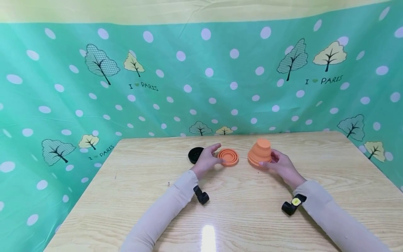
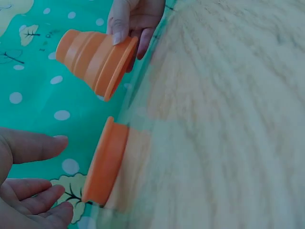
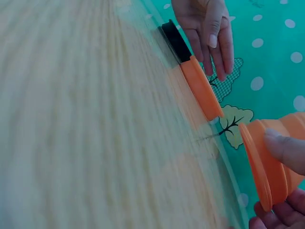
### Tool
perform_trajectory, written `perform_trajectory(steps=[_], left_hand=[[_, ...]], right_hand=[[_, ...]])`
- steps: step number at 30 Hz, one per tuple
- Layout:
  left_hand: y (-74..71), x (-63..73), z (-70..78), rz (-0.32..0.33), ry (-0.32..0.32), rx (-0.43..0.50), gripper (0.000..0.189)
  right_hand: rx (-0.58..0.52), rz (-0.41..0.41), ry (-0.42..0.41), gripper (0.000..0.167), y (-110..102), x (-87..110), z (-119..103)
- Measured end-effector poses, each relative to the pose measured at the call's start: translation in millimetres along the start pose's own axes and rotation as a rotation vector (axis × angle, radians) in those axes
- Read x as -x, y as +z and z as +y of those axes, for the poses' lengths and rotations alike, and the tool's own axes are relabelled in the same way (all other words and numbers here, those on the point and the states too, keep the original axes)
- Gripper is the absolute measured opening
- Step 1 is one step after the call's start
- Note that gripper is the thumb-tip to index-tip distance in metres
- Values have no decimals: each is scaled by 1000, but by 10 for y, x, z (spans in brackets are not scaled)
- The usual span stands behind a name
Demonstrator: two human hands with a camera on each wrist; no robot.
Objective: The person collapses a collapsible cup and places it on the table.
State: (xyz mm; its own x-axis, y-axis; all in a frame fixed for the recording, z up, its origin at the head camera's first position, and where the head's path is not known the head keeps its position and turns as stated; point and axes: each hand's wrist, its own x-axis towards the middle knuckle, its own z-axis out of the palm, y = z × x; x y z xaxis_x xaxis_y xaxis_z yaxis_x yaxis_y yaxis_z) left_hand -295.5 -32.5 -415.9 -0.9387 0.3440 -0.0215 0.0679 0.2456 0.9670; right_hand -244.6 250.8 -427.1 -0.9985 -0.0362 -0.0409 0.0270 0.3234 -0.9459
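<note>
My right hand holds an orange collapsible cup by its wide rim. This cup is stretched out and upside down, with its narrow base on top; in the left wrist view the same cup is tilted, its rim close over the tabletop. Left of it a second orange collapsible cup, folded flat into rings, lies on the table. Beside that flat cup is my left hand, thumb and fingers spread apart with nothing between them. A flat black collapsible cup sits partly hidden behind the left hand.
The light wooden table runs back to a green dotted cloth with printed trees. Black wrist cameras are strapped to both sleeves. A bright light reflection shows near the table's front.
</note>
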Motion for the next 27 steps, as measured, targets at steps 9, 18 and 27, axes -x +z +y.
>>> perform_trajectory(steps=[9,18,27], left_hand=[[-129,101,88,-2,55,-10,61],[-155,218,175,17,79,-2,49],[-127,306,226,-55,141,-7,44]], right_hand=[[95,-30,-114,80,101,24,-144],[124,-85,-328,70,344,-12,-282],[90,-119,-510,65,570,8,-451]])
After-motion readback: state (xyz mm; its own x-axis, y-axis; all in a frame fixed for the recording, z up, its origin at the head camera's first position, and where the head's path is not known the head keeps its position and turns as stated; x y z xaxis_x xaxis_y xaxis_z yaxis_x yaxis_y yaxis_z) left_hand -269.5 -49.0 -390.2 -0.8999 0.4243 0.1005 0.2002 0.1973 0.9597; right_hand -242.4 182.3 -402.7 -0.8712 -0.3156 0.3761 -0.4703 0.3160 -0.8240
